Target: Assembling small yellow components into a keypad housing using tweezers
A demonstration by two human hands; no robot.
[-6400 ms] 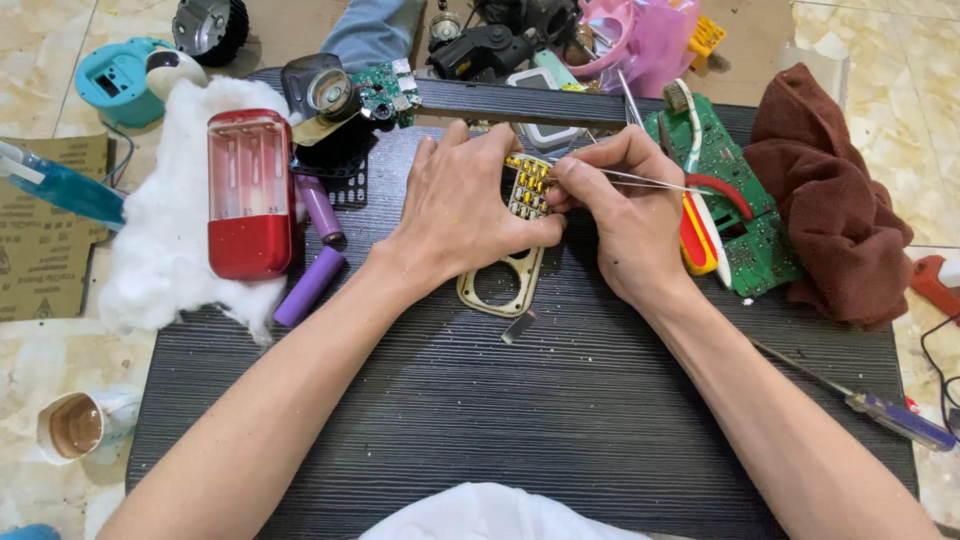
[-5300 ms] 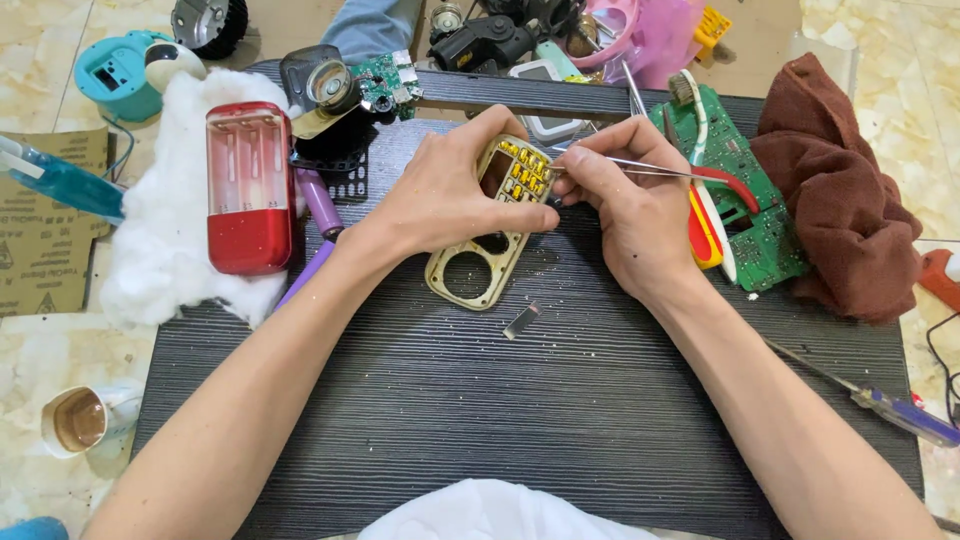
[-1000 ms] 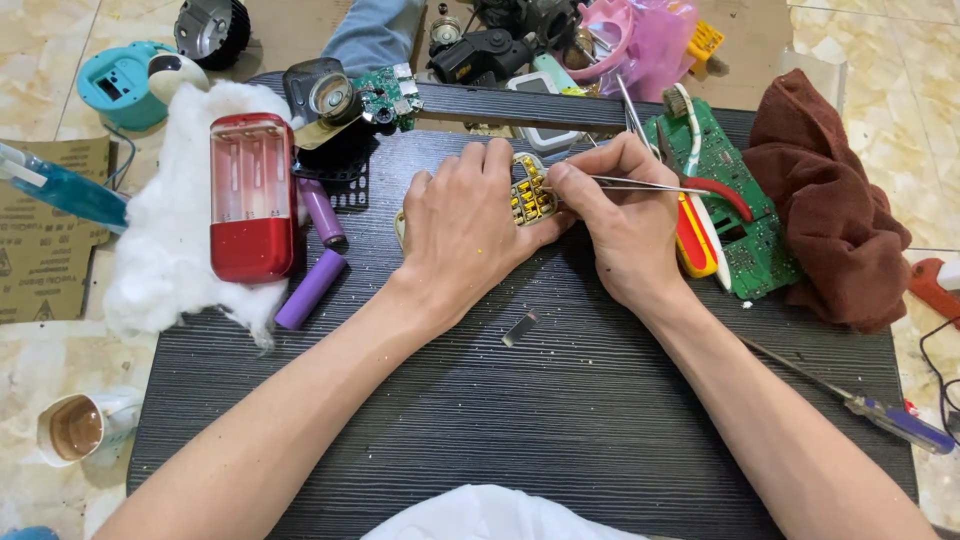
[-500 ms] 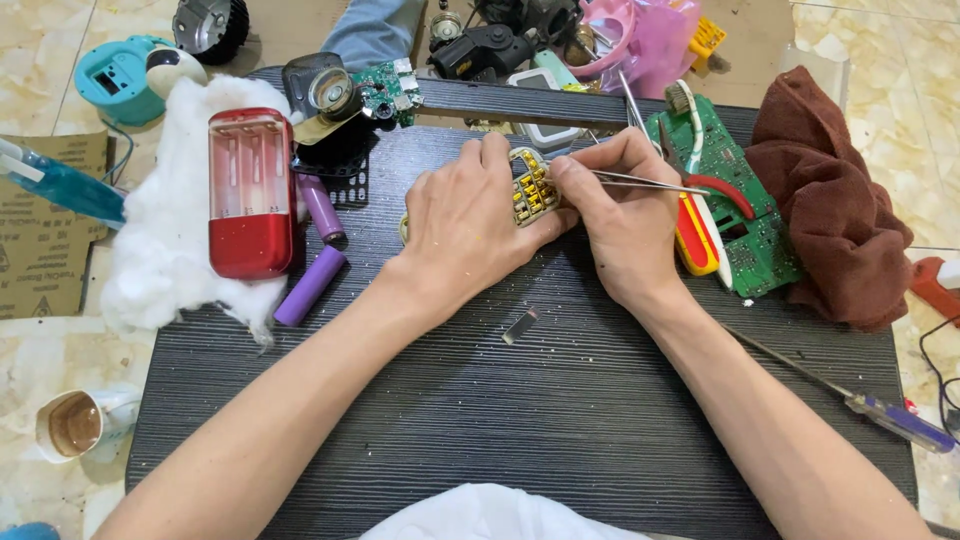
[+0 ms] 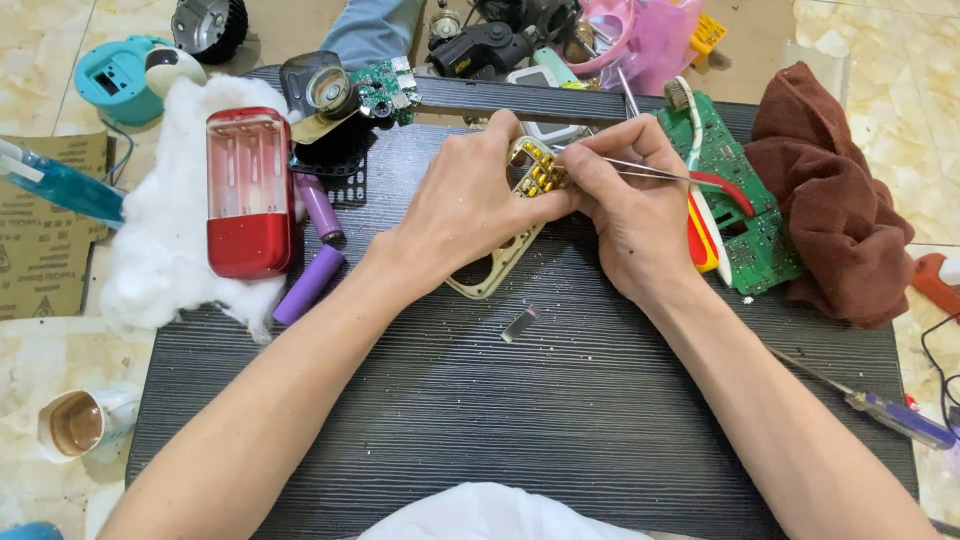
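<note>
Left hand (image 5: 470, 205): fingers curled around gold-coloured frame (image 5: 500, 265), pressing it to dark ribbed tabletop (image 5: 560, 400). Right hand (image 5: 625, 215): pinched on thin tweezers (image 5: 650, 172), tips at frame's upper end among small yellow beads (image 5: 545, 178). Frame: oval cut-out, lower part showing below left palm. Just beside: small metal strip (image 5: 518, 324), purple cells (image 5: 312, 280), red casing (image 5: 247, 205) on white wadding (image 5: 165, 270), green circuit board (image 5: 740, 215), brown cloth (image 5: 835, 215). Beyond: pale tiled floor (image 5: 880, 45).

A beige plastic frame with gold contacts (image 5: 520, 215) was gripped by the left hand (image 5: 470, 205) over a dark ribbed board (image 5: 520, 420). Thin metal tweezers (image 5: 650, 172) were pinched in the right hand (image 5: 630, 225), tips at the contacts. 2 purple cylindrical cells (image 5: 315, 245) lay beside a red plastic case (image 5: 248, 205).
</note>
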